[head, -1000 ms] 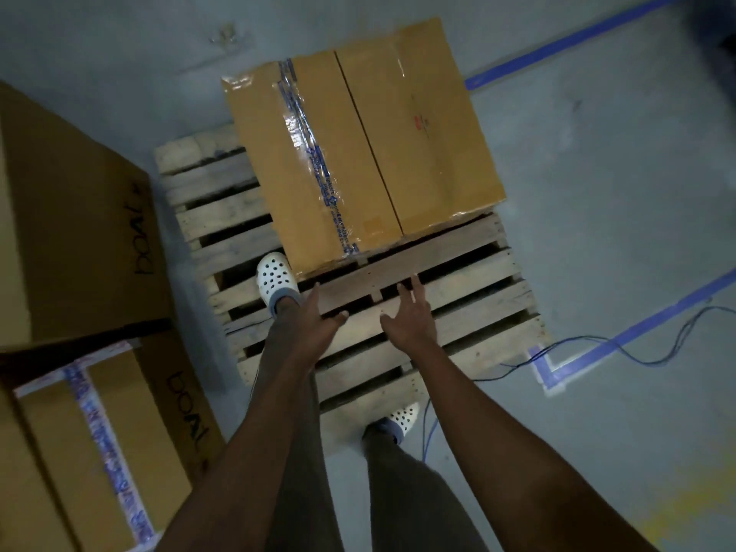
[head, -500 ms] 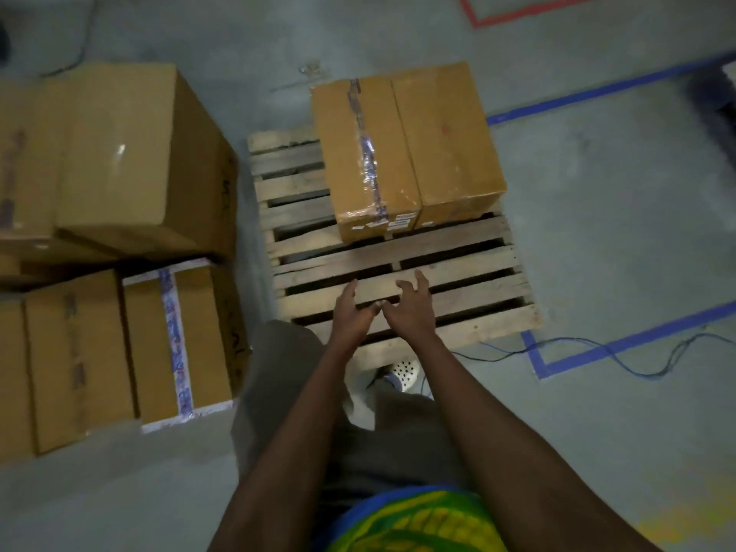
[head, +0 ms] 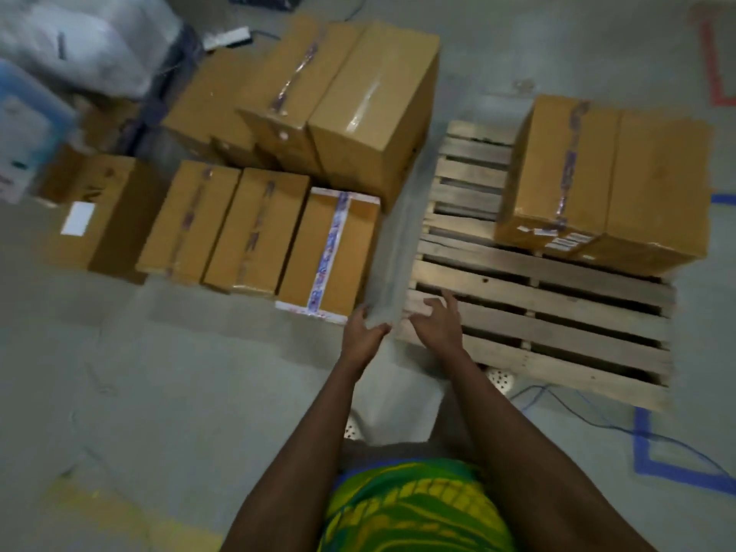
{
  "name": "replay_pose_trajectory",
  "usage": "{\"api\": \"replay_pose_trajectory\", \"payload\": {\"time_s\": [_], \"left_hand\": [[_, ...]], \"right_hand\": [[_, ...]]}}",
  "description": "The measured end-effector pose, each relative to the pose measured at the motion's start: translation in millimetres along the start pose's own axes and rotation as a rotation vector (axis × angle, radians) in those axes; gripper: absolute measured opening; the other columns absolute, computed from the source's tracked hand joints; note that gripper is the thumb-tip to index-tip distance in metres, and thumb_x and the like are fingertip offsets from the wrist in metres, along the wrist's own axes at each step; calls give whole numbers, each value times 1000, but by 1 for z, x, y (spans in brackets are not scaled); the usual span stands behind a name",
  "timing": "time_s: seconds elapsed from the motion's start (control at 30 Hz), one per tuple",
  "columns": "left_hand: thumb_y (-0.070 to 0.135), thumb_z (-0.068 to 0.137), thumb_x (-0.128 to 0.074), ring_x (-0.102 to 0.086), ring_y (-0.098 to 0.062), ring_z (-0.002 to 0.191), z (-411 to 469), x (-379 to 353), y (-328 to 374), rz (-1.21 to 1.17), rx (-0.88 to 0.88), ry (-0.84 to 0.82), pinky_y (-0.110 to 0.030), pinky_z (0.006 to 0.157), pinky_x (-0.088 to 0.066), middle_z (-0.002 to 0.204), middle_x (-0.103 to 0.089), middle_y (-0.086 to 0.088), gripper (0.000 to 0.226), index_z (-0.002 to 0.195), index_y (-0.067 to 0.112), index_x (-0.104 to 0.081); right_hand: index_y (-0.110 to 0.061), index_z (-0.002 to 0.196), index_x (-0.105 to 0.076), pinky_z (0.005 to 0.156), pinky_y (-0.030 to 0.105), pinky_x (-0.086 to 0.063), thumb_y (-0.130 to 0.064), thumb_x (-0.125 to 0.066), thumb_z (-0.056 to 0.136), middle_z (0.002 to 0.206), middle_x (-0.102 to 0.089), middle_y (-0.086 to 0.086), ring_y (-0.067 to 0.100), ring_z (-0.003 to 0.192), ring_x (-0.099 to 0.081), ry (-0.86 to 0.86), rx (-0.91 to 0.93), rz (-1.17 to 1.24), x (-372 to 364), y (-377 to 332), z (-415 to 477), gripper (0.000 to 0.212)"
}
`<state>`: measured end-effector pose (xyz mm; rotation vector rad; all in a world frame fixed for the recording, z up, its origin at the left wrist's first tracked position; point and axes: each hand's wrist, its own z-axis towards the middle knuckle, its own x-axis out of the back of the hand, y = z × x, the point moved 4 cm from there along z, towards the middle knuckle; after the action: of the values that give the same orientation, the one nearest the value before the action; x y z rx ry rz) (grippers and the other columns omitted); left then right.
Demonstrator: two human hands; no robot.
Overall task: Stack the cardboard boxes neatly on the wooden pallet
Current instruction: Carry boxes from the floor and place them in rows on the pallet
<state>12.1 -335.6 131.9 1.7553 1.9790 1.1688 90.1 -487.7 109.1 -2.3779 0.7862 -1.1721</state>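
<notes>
Near pallet (head: pixel 557 272) corner, left hand (head: pixel 364 332), right hand (head: pixel 436 324) empty, fingers loose; floor boxes (head: pixel 255 229) blurred.

- The pallet (head: pixel 557 308) lies ahead and right of my right hand (head: pixel 438 324).
- Two boxes (head: pixel 589 181) sit on its far right corner.
- Floor boxes (head: pixel 255 225) cluster ahead-left of my left hand (head: pixel 364 334).

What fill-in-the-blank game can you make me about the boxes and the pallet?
1. The loaded boxes rest on a pallet made of ____.
2. The box with white-edged tape stands on the ____, not the pallet.
3. The left hand and right hand hold ____.
4. The thin cable beside the pallet is coloured ____.
Missing words: wood, floor, nothing, blue.
</notes>
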Motion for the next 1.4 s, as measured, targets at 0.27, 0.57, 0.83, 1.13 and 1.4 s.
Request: {"api": "replay_pose_trajectory", "payload": {"time_s": [0.27,0.57,0.83,1.13,1.4], "left_hand": [[10,89,-74,-49,-21,132,-30,171,-77,-44,18,106,-30,98,-43,145,-53,-10,66,149,14,-46],[18,90,-74,-56,-19,119,44,202,-70,-86,63,30,-32,96,-45,142,-57,-9,62,147,19,-47],[18,90,-75,-54,-15,113,188,220,-100,1,187,-2,-30,94,-45,141,-57,-8,61,145,19,-49],[21,87,-77,-49,-27,134,438,192,-272,96,315,126,-35,102,-45,150,-45,-9,70,150,19,-44],[28,83,-81,-52,-25,131,535,192,-369,22,451,141,-37,102,-48,148,-48,-2,82,152,17,-37]], "right_hand": [[-9,134,-62,117,32,-27,-25,-70,92,155,-38,18,29,151,-22,-185,121,-71,-133,-93,-90,46],[-15,128,-66,115,36,-36,-30,-72,89,157,-37,7,23,143,-38,-65,-22,-6,-153,-127,-52,43],[-7,121,-69,103,32,-39,-21,-71,91,130,-61,11,27,124,-53,-45,-169,106,-219,-130,54,33],[-16,144,-49,110,34,-39,-31,-71,91,147,-50,6,24,133,-49,15,-331,93,-378,-33,271,59],[-22,152,-28,111,46,-39,-53,-70,88,154,-42,4,32,138,-45,18,-685,312,-480,35,332,83]]}}
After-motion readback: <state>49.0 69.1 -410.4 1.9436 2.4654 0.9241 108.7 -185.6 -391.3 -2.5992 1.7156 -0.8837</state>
